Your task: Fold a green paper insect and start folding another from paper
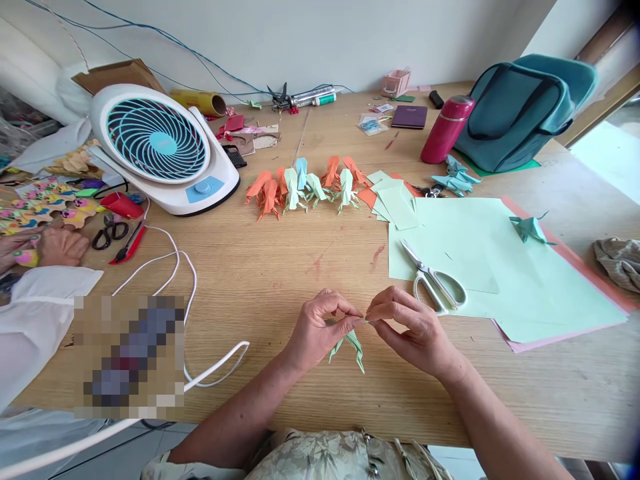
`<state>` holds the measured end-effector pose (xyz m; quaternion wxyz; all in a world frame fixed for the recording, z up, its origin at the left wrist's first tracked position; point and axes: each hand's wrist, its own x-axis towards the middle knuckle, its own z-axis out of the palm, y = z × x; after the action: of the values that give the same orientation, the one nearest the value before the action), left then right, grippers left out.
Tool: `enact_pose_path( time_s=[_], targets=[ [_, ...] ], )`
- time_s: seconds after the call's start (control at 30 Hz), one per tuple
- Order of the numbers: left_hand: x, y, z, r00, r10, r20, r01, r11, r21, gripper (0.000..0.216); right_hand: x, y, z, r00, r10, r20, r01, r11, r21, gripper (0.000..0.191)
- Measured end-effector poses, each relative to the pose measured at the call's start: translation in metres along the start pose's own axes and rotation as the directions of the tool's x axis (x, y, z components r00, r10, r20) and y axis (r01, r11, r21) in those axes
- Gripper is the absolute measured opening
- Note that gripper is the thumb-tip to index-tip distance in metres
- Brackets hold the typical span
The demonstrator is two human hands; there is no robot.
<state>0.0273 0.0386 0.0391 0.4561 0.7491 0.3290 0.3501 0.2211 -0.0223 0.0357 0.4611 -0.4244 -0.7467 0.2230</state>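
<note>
Green folded paper (pixel 357 347) is pinched at close-set fingertips: the left hand (pixel 317 330) clamps it with thumb and forefinger, the right hand (pixel 413 325) holds its tip. Scissors (pixel 423 268) lie just beyond, partly on green sheets (pixel 465 233); farther out on the table (pixel 245 267), folded figures (pixel 291 190) (orange, green, 1 blue) stand near a fan (pixel 163 143).
</note>
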Motion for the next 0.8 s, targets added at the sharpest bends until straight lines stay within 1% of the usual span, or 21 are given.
enact_pose_path(
  time_s=[0.13,0.43,0.57,0.67,0.73,0.8],
  targets=[
    [-0.0002,0.0002,0.0002,1.0,0.006,0.001,-0.006,1.0,-0.016,0.028,-0.0009,-0.0008,0.0007,1.0,-0.004,-0.023,0.004,1.0,-0.003,0.024],
    [-0.002,0.0002,-0.0007,1.0,0.007,0.004,-0.006,0.996,-0.093,0.025,-0.0013,-0.0001,-0.0011,0.998,-0.055,0.005,0.055,0.998,0.012,0.026],
    [-0.0024,-0.0016,-0.0002,1.0,0.025,-0.001,-0.025,0.995,-0.093,0.024,-0.001,-0.0009,-0.0005,0.998,-0.054,0.035,0.053,0.998,0.013,0.027],
    [-0.0025,-0.0029,0.0,0.998,0.066,-0.013,-0.067,0.994,-0.083,0.021,-0.0005,-0.0011,0.0004,0.998,-0.048,0.028,0.047,0.998,0.032,0.025],
    [-0.0023,-0.0036,-0.0008,0.992,0.126,-0.027,-0.127,0.991,-0.036,0.017,0.0001,-0.0013,0.0003,1.0,0.008,0.013,-0.009,0.998,0.063,0.021],
    [-0.0018,-0.0042,-0.0025,0.977,0.208,-0.041,-0.206,0.978,0.033,0.012,0.001,-0.0013,-0.0013,0.991,0.135,0.022,-0.137,0.984,0.112,0.013]
  ],
)
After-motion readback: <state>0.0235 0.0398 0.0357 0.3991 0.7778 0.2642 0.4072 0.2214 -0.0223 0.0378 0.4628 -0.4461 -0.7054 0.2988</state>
